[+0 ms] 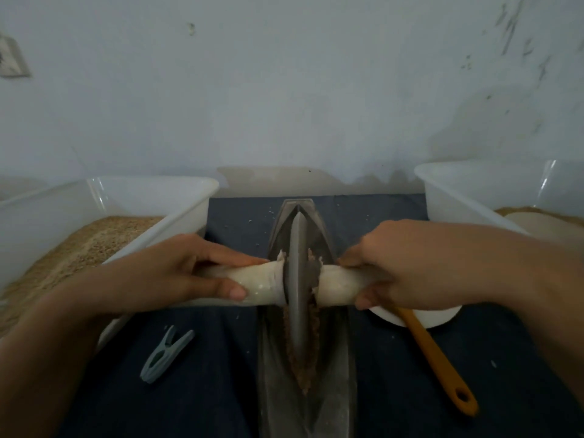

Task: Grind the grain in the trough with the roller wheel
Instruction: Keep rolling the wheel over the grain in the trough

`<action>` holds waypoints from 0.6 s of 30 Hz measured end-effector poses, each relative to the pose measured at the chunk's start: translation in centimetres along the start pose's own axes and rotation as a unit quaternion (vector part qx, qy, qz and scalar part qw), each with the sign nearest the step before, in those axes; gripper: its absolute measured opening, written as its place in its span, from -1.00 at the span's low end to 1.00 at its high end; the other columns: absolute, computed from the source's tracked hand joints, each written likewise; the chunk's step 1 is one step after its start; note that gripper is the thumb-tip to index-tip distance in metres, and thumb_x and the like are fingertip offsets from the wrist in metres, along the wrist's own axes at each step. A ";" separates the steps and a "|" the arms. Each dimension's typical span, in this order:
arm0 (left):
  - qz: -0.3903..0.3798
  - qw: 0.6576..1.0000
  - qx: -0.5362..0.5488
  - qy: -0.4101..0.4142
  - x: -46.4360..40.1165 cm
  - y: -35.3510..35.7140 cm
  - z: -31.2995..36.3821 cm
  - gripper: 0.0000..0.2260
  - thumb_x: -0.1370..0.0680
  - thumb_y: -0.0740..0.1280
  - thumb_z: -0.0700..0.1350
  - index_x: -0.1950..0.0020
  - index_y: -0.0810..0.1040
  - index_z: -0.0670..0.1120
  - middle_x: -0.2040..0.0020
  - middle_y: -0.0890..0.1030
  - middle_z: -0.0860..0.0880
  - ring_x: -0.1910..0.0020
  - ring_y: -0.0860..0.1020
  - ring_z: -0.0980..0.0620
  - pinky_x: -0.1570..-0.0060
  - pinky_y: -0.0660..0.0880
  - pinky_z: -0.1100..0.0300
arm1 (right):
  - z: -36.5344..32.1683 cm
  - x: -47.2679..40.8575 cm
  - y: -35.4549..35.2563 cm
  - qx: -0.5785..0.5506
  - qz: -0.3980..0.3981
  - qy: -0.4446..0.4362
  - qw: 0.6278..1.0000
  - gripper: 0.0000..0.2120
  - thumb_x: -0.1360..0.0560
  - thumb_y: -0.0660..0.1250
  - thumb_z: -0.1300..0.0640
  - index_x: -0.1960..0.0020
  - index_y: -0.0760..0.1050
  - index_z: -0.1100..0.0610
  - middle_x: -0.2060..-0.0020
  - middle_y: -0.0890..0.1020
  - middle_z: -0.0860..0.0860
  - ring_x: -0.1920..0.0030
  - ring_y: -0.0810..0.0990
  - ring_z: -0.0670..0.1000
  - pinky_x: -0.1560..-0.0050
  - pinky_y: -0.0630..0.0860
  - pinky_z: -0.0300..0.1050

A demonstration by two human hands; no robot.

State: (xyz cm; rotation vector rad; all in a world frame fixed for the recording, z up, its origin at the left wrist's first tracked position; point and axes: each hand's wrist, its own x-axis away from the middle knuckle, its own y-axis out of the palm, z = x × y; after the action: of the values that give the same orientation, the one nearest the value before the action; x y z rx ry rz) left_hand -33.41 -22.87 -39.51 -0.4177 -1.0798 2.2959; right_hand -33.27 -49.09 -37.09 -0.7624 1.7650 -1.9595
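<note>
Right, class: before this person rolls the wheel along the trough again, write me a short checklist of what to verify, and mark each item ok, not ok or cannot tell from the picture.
1. Left hand grips its end of the white handle: ok.
2. Right hand grips the other end: ok.
3. Roller wheel stands upright in the groove of the trough: ok.
4. Grain lies along the groove beside the wheel: ok.
5. Clothes peg and orange-handled spatula lie clear of the trough: ok.
6. Trough sits steady on the dark cloth: cannot tell.
</note>
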 end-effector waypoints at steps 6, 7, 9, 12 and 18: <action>0.064 0.994 -0.089 -0.013 -0.1 0.6 0.4 -0.63 -0.34 0.33 0.18 -0.12 0.44 0.49 0.09 0.61 0.39 0.07 0.55 0.40 0.06 0.37 0.56 | 0.4 -0.6 0.6 -0.001 0.000 0.017 1.000 -0.87 -0.51 0.28 -0.03 -0.01 0.45 -0.01 0.16 0.54 -0.09 0.18 0.52 -0.11 0.28 0.38 -0.27; 0.109 0.986 -0.125 -0.018 -0.6 1.0 0.0 -0.63 -0.38 0.34 0.14 -0.13 0.42 0.47 0.12 0.62 0.36 0.11 0.54 0.39 0.10 0.37 0.54 | 0.7 -1.5 1.1 0.011 0.022 0.037 0.999 -0.85 -0.52 0.27 0.04 -0.08 0.47 0.01 0.11 0.55 -0.04 0.13 0.54 -0.05 0.21 0.44 -0.21; 0.197 0.964 -0.174 -0.035 -1.7 2.0 -1.0 -0.62 -0.46 0.37 0.01 -0.21 0.41 0.34 0.03 0.62 0.21 0.08 0.54 0.29 0.10 0.34 0.48 | 1.3 -3.2 2.2 0.032 0.078 0.074 0.994 -0.70 -0.54 0.25 0.11 -0.27 0.41 0.01 -0.05 0.52 0.04 -0.04 0.51 0.04 0.02 0.44 -0.12; 0.276 0.938 -0.208 -0.031 -2.8 3.3 -2.2 -0.57 -0.50 0.36 -0.08 -0.35 0.40 0.11 -0.14 0.60 -0.01 -0.09 0.55 0.00 0.02 0.31 0.34 | 1.8 -4.6 3.5 0.058 0.169 0.089 0.980 -0.52 -0.56 0.23 0.09 -0.44 0.18 0.04 -0.19 0.44 0.05 -0.17 0.38 0.05 -0.07 0.33 -0.11; 0.172 0.978 -0.120 -0.023 -1.4 1.8 -1.1 -0.59 -0.39 0.37 0.10 -0.21 0.42 0.32 -0.06 0.61 0.23 -0.06 0.56 0.22 -0.06 0.41 0.35 | 0.8 -2.9 2.4 0.057 0.107 0.064 0.991 -0.60 -0.51 0.28 -0.02 -0.32 0.37 0.00 -0.07 0.51 0.01 -0.08 0.47 0.03 0.04 0.36 -0.13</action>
State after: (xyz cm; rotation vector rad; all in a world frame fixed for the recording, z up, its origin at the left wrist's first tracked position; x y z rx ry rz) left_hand -32.33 -23.96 -41.53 -0.6959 -1.4076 2.4875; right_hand -30.65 -48.20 -39.77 -0.3994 1.7094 -1.9815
